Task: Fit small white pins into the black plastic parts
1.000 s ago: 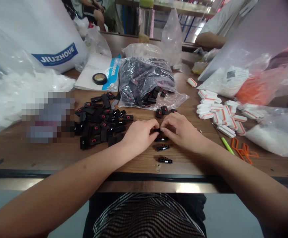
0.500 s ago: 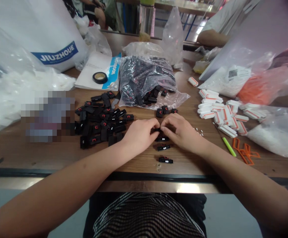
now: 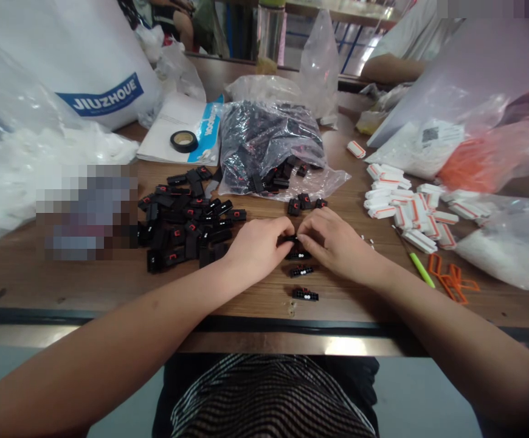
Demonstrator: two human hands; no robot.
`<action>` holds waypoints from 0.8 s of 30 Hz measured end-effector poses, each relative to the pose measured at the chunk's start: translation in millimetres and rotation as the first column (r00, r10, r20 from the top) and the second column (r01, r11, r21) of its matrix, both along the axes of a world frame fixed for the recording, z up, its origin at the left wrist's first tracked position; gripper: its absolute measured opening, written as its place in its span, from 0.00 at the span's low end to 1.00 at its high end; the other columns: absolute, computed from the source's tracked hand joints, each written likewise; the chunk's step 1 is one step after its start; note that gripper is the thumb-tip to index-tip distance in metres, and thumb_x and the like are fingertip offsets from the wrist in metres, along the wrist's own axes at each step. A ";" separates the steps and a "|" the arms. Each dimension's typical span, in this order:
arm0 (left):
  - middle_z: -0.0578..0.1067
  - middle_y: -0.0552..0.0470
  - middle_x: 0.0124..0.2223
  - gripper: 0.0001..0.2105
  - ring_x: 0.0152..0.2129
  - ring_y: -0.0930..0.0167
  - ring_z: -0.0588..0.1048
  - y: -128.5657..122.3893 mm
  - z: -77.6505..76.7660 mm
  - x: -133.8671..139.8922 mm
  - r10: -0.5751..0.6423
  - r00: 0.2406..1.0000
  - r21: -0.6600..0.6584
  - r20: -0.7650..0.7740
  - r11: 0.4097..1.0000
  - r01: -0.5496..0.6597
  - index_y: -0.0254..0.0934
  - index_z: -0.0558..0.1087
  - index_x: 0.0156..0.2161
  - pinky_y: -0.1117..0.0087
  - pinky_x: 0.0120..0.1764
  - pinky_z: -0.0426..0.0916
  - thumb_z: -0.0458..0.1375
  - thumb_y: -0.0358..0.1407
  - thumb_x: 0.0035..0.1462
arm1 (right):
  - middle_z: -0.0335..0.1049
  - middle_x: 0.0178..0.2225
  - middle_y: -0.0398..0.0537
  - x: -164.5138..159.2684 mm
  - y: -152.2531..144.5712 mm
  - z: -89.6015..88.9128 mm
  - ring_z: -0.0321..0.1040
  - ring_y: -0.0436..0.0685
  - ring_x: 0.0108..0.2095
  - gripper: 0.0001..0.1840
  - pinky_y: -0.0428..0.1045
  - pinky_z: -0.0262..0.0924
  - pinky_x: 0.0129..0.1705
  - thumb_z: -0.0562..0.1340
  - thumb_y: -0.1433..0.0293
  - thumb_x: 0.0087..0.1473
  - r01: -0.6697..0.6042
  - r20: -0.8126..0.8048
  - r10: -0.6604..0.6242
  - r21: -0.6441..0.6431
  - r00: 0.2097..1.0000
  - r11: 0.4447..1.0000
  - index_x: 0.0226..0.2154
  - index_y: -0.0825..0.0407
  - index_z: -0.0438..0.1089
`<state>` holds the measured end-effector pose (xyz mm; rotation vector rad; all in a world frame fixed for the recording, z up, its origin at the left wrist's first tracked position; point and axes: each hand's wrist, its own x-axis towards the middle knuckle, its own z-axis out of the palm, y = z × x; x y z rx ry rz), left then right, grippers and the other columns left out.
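Note:
My left hand [image 3: 262, 240] is closed, its thumb and fingertips pinching a black connector housing [image 3: 293, 238] that they largely cover. Against the same housing, my right hand [image 3: 332, 243] has its thumb and index finger bent together in a pinch; whatever sits between them is too small or hidden to name. Just below the hands, black connector housings with white plugs in their faces lie in a column: a near one [image 3: 298, 256], a middle one [image 3: 301, 271] and a front one [image 3: 305, 295]. Tiny white plugs [image 3: 371, 243] are scattered beside my right wrist.
Left lies a heap of black housings [image 3: 191, 222]; behind is a clear bag [image 3: 273, 143] of them. White orange-edged parts [image 3: 413, 210], a yellow-green stick [image 3: 422, 269] and orange pieces [image 3: 451, 280] lie right. Black tape [image 3: 183, 141] rests on a booklet [image 3: 164, 131]. A person's arm [image 3: 392, 68] shows opposite.
Both hands stay at the same housing with only slight finger movement. The right fingertips sit slightly further right; the whole view has shifted a little.

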<state>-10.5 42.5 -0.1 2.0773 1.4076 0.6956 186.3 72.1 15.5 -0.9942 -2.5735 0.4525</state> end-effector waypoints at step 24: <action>0.80 0.52 0.34 0.06 0.28 0.70 0.77 -0.2 -0.4 0.0 0.008 1.000 -0.002 0.021 1.000 -0.008 0.38 0.75 0.39 0.68 0.34 0.70 0.62 0.29 0.55 | 0.75 0.36 0.50 0.9 0.7 19.9 0.67 0.60 0.40 0.11 0.57 0.59 0.45 0.57 0.69 0.62 -0.075 0.067 0.072 0.035 0.995 0.997 0.37 0.50 0.75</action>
